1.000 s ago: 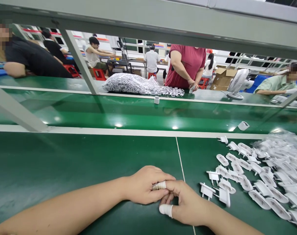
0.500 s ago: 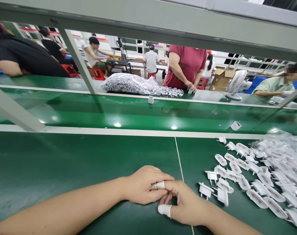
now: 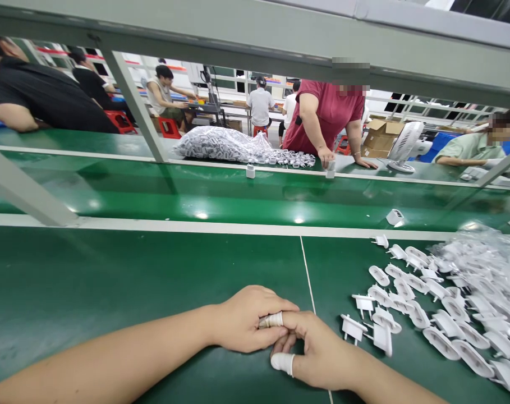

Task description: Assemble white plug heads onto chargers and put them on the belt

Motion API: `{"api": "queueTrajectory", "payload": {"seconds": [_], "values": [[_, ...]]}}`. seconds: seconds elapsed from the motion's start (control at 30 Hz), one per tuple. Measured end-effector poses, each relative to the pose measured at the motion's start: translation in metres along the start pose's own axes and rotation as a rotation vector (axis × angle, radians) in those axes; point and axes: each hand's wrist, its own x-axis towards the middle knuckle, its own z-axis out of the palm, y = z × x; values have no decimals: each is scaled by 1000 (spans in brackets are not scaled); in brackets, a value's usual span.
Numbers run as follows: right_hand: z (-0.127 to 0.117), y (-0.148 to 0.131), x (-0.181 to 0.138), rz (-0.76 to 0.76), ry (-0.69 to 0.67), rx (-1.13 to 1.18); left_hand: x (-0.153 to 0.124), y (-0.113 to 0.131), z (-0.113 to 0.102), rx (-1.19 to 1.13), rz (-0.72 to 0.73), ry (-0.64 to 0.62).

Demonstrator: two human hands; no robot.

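My left hand (image 3: 248, 318) rests on the green bench, fingers curled round the capped fingertip of my right hand (image 3: 317, 350). The right hand is also curled, with a white finger cot on its thumb (image 3: 282, 362) and a rolled cot (image 3: 271, 320) on another finger. I cannot see any part held in either hand. Just right of my right hand lie loose white plug parts (image 3: 410, 306), the nearest (image 3: 353, 329) with its pins up.
A heap of white parts in clear plastic (image 3: 486, 264) fills the right side. Beyond the bench runs a green conveyor (image 3: 238, 193) carrying small white pieces (image 3: 394, 217). Across it, a person in a red shirt (image 3: 326, 118) leans on the far bench beside a bagged pile (image 3: 225, 144) and a fan (image 3: 404, 145).
My hands stay joined in place. The white pieces on the conveyor have drifted left. The person in red has lowered both hands onto the far bench.
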Motion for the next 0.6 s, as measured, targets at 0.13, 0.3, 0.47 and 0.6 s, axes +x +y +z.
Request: {"api": "queueTrajectory", "payload": {"seconds": [0.13,0.3,0.47,0.6], "values": [[0,0,0,-3,0,-1,1,0,0,-3,4,-1],[0,1,2,3,-6,10,2,0,0,-11,7,1],[0,0,1,-12,-1,1,2,0,-1,-14,-7,-7],[0,0,0,-3,11,20,0,1,-1,-15,-15,-17]]}}
